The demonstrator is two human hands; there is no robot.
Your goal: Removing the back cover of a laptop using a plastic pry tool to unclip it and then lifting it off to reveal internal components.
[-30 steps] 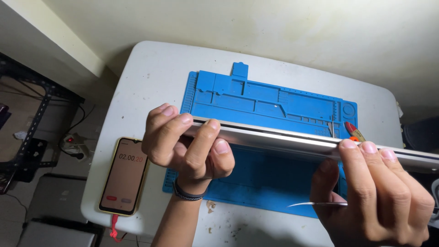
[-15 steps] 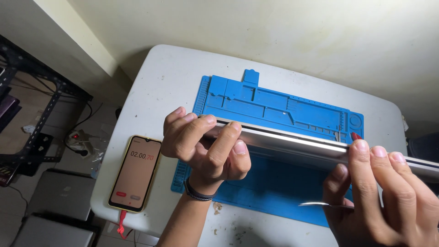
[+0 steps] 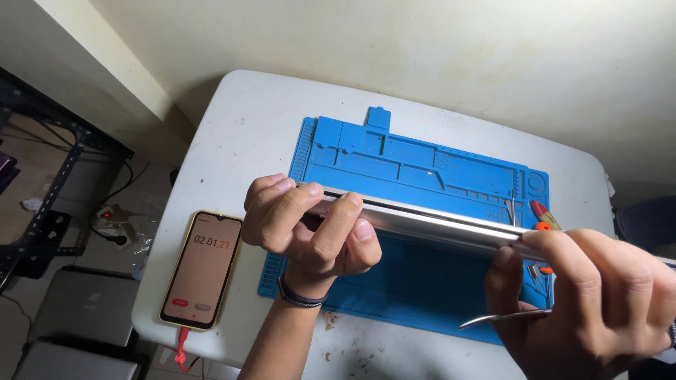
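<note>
Table (image 3: 239,134): work mat (image 3: 422,169) lies on it, centre to right. Phone (image 3: 203,271) lies on the table, left of the mat, near the front edge. Laptop (image 3: 436,224) is held edge-on above the mat, left hand (image 3: 306,225) at its left end, right hand (image 3: 591,295) at its right. Small tools (image 3: 541,214) sit at the mat's right edge.

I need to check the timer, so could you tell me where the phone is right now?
In the head view, the phone lies face up on the white table, left of the blue work mat and the left hand.

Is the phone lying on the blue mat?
No, the phone lies on the bare white table, left of the blue mat.
</note>
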